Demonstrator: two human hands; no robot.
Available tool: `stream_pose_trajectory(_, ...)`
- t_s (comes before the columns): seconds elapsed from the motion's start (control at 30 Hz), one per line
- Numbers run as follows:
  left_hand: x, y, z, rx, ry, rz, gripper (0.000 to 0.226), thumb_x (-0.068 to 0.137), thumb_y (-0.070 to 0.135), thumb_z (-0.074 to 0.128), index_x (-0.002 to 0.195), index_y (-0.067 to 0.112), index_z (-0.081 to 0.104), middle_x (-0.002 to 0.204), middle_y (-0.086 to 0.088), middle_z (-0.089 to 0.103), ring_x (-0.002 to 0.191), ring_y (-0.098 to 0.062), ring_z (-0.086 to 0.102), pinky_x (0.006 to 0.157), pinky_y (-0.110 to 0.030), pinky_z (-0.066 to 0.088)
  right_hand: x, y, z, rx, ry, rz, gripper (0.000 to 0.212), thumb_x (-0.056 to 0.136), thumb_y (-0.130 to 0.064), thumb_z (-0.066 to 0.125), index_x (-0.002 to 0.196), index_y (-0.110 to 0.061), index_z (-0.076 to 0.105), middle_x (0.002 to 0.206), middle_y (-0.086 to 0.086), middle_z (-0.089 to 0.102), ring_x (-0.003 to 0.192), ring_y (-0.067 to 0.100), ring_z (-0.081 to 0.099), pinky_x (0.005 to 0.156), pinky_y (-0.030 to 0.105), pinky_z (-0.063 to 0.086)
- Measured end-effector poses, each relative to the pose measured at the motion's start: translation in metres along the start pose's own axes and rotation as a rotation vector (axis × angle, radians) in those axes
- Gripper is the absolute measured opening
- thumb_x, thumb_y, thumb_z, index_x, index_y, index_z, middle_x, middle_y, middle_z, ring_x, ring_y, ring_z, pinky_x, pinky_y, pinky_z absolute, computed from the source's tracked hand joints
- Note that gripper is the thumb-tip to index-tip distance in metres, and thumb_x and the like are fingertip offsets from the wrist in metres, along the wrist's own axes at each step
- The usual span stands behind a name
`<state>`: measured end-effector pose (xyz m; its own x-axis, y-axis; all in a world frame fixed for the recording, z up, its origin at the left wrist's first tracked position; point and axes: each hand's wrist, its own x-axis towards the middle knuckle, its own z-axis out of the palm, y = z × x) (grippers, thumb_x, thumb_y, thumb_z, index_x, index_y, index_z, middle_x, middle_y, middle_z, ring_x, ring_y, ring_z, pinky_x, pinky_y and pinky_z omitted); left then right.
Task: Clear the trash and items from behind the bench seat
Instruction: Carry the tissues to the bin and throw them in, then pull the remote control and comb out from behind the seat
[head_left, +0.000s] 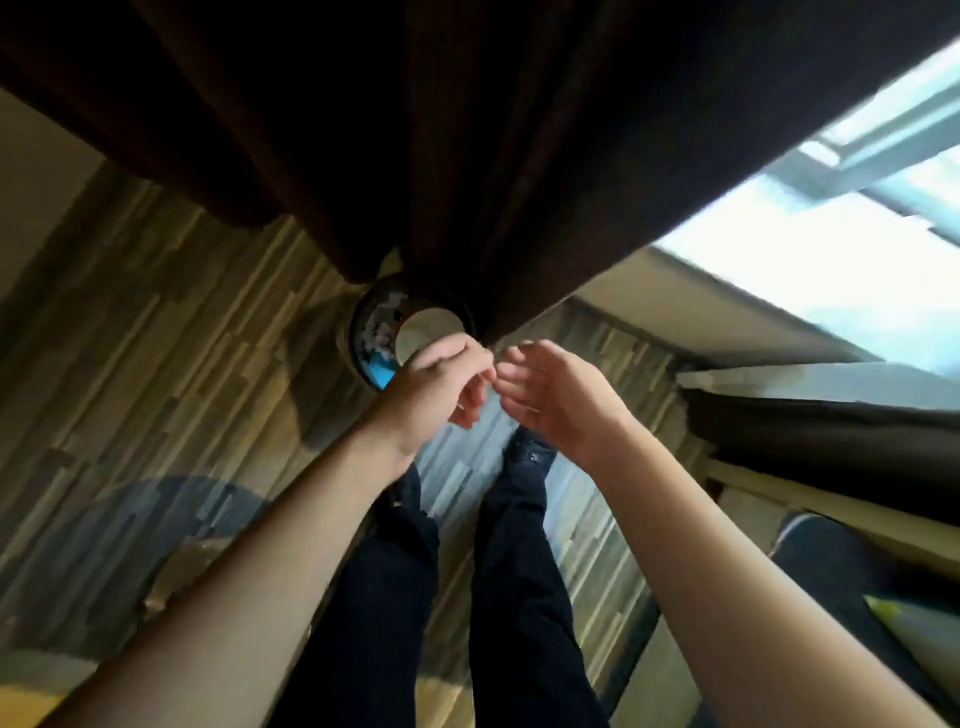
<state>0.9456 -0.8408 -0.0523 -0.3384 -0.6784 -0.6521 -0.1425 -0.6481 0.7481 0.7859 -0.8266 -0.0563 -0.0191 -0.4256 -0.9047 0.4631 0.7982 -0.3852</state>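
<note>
Head view looks steeply down: your left hand (434, 387) and right hand (553, 397) meet at centre frame, fingertips almost touching. Your left hand is curled, thumb pinched to forefinger, perhaps on something tiny, though blur hides it. Your right hand is loosely cupped, palm toward the left, holding nothing I can see.

Just beyond your left knuckles, toward 11 o'clock, a round bin (402, 332) stands upright on the wood floor (156, 338), its mouth facing the camera and its long axis running straight away from you. It holds pale scraps and something blue; no writing is legible.

A dark curtain (467, 130) hangs across 12 o'clock, its hem touching the bin's far rim. At 2 o'clock a bright window (831, 249) sits above a ledge. Open floor lies from 7 to 10 o'clock.
</note>
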Motion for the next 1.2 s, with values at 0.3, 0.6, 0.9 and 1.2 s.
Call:
stream_pose_trajectory(0.3, -0.204, 0.175, 0.148, 0.511, -0.201, 0.440, 0.035, 0.088, 0.037, 0.055, 0.061, 0.021, 0.041, 0.050, 0.012, 0.038, 0.047, -0.006, 0.035, 0.047, -0.026, 0.033, -0.343, -0.043, -0.063, -0.107, 0.193, -0.704, 0.014, 0.087, -0.019, 0.070, 0.079, -0.011, 0.063, 0.063, -0.001, 0.060, 0.056, 0.012, 0.055, 0.057, 0.024, 0.047)
stream_pose_trajectory(0.6, -0.362, 0.137, 0.342, 0.648, -0.651, 0.654, 0.038, 0.087, 0.027, 0.064, 0.060, 0.021, 0.037, 0.051, 0.013, 0.036, 0.052, -0.004, 0.032, 0.050, -0.021, 0.028, -0.558, 0.071, -0.211, -0.163, 0.768, -0.920, 0.041, 0.086, -0.029, 0.071, 0.061, -0.018, 0.040, 0.052, -0.010, 0.038, 0.050, 0.006, 0.035, 0.048, 0.022, 0.033)
stream_pose_trajectory(0.9, -0.469, 0.043, 0.506, 0.693, -1.023, 0.377, 0.040, 0.096, 0.019, 0.063, 0.061, 0.022, 0.043, 0.056, 0.000, 0.039, 0.050, -0.013, 0.035, 0.047, -0.024, 0.031, -0.648, 0.254, -0.350, 0.315, 0.961, -0.772, 0.042, 0.087, -0.024, 0.071, 0.061, -0.021, 0.038, 0.054, -0.002, 0.035, 0.051, 0.012, 0.031, 0.054, 0.034, 0.028)
stream_pose_trajectory(1.2, -0.504, -0.037, 0.637, 0.930, -1.344, 0.269, 0.029, 0.095, 0.026, 0.060, 0.068, 0.019, 0.051, 0.053, 0.004, 0.045, 0.050, -0.013, 0.039, 0.050, -0.029, 0.033, -0.676, 0.351, -0.432, 0.531, 1.168, -0.631, 0.042, 0.089, -0.030, 0.066, 0.065, -0.013, 0.037, 0.055, -0.001, 0.037, 0.049, 0.012, 0.035, 0.046, 0.021, 0.033)
